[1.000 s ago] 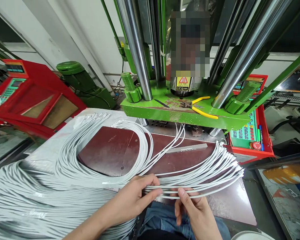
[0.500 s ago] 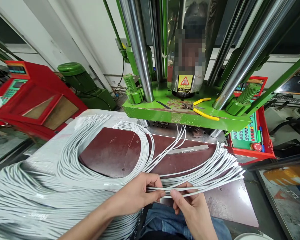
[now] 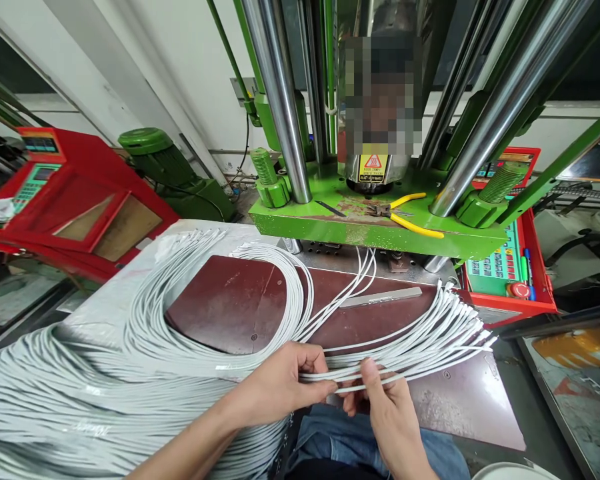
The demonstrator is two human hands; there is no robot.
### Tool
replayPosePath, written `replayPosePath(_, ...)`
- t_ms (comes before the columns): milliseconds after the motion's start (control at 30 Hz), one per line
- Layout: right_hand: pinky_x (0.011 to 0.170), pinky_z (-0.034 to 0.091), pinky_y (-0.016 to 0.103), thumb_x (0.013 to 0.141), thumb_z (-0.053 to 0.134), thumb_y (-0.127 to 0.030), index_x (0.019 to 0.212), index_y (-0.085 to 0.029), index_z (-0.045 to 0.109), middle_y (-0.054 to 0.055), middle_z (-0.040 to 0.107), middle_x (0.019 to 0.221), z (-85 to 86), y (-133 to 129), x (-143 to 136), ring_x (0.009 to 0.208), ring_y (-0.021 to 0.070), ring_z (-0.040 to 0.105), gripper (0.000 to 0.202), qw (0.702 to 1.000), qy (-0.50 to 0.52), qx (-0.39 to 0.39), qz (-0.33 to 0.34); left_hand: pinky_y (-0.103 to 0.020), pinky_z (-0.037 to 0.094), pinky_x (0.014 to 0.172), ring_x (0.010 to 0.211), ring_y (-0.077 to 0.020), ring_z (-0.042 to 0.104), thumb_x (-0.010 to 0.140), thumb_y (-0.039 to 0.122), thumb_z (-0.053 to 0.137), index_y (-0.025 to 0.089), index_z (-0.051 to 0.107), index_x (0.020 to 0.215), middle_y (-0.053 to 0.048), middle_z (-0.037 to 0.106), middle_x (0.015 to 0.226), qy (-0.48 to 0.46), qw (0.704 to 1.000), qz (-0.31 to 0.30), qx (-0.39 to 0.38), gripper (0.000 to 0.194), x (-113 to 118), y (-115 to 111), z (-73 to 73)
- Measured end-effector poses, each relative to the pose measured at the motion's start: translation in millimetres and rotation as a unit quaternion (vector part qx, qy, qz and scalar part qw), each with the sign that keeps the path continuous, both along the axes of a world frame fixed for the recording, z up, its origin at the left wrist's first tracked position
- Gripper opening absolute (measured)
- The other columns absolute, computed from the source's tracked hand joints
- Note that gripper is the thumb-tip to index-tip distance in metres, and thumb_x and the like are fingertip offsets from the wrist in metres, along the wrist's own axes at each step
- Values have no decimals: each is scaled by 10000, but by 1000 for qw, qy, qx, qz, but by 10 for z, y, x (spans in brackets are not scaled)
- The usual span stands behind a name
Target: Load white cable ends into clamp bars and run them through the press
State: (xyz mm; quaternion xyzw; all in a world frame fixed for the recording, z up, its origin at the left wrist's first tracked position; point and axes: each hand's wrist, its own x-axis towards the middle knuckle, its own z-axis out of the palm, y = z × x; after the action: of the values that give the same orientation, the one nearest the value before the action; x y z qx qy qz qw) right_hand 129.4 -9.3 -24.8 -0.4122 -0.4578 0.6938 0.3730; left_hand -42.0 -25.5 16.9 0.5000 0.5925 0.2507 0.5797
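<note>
Both hands work at the near edge of the dark red work plate (image 3: pixel 230 300), which serves as reference for all positions below.

The left hand (image 3: pixel 280 387) is closed around a handful of white cables (image 3: pixel 420 340) at the plate's near edge, thumb on top and fingers curled beneath. The right hand (image 3: pixel 387 413), just beside it and nearly touching, pinches the same strands between thumb and forefinger; the remaining fingers are folded under and partly hidden.

From the hands the cables fan out across the plate's right half, their ends spread loosely near its right corner. On the plate's left side the bulk of the bundle curves in a wide arc over the left edge and trails off toward the person's left in a thick mass. A few strands run from the hands up the middle of the plate and pass under the green press base (image 3: pixel 370 230) at its far edge.

A flat metal bar (image 3: pixel 380 297) lies on the plate's far portion. Yellow-handled pliers (image 3: pixel 405 213) rest on the green base beyond the plate. A red control panel (image 3: pixel 505 267) stands past the plate's right far corner; a red cabinet (image 3: pixel 75 200) stands well off its left side. Blue denim (image 3: pixel 330 433) shows below the plate's near edge.
</note>
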Motion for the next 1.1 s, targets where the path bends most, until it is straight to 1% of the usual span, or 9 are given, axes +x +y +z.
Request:
replayPosePath(100,483,421,217,783,683,-487,623,-149,587,-5,540,516,22,23,-2,482,122,493,387,999,-32,25,0,-215,299,534,575,-87,385,729,286,631,170,458,608,55,472,589,-3,1000,4,-5,241,6,8,12)
replayPosePath(267,522,439,228,868,563,-497,597,-147,578,18,566,529,37,26,-7,508,134,523,443,999,-39,26,-2,-208,321,518,542,-89,438,728,291,636,167,486,612,48,529,559,-13,999,13,-29,226,23,30,62)
replayPosePath(467,499,420,224,778,686,-465,615,-156,567,-9,540,532,34,32,-21,507,130,499,369,998,-51,46,15,-210,313,497,525,-90,450,720,302,663,166,484,610,47,526,537,-17,999,16,-39,250,25,27,34)
replayPosePath(533,504,437,229,810,651,-475,617,-155,573,2,559,538,15,34,-22,508,137,523,381,998,-52,43,9,-207,320,490,521,-90,460,717,304,672,164,483,608,43,541,544,-24,998,24,-46,259,22,29,35)
replayPosePath(633,525,462,241,871,577,-480,643,-152,600,27,599,565,-30,29,-11,530,154,565,400,999,-28,37,0,-219,388,518,536,-100,508,720,331,684,148,526,628,5,606,601,-62,997,21,-51,259,9,33,60)
replayPosePath(733,536,462,250,925,500,-469,626,-159,600,39,601,578,-69,19,1,536,157,565,442,998,-8,54,19,-248,451,586,583,-115,554,789,394,628,126,576,680,-37,650,677,-115,993,0,-38,294,-11,26,78)
replayPosePath(900,541,451,265,959,387,-514,697,-188,569,35,588,612,-73,-1,-17,573,169,553,456,998,48,43,10,-243,457,588,595,-110,538,807,401,617,127,575,704,-31,638,678,-124,992,2,-27,295,-18,13,52)
replayPosePath(1033,506,433,239,818,644,-497,660,-174,539,-1,537,553,-30,9,-63,521,140,507,374,999,7,28,26,-225,432,550,562,-101,522,771,386,653,133,551,671,-22,629,642,-90,995,15,-35,291,5,13,40)
replayPosePath(1100,492,423,228,792,670,-488,608,-163,538,1,532,535,-11,18,-81,503,130,500,397,999,-20,26,16,-227,430,546,574,-107,534,768,384,656,141,533,664,-37,652,671,-88,995,20,-36,292,13,9,42)
